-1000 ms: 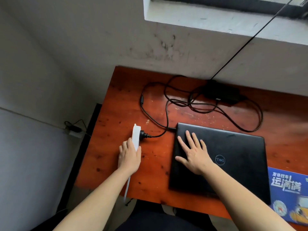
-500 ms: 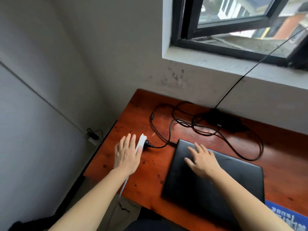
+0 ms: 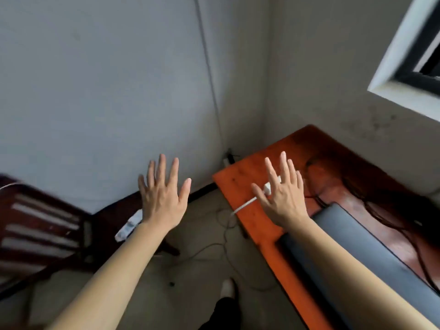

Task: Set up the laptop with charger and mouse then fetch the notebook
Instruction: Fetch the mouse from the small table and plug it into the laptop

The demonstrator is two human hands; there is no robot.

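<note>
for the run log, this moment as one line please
left hand: open, empty, off the desk | right hand: open, empty, over power strip | laptop: lid closed, on desk | notebook: not in view

light: soft daylight, window (image 3: 409,67) upper right | blur: heavy motion smear | edges: wide-angle bending

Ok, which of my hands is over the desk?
The right hand, spread above the desk by the white power strip; the left hand is out over the floor.
</note>
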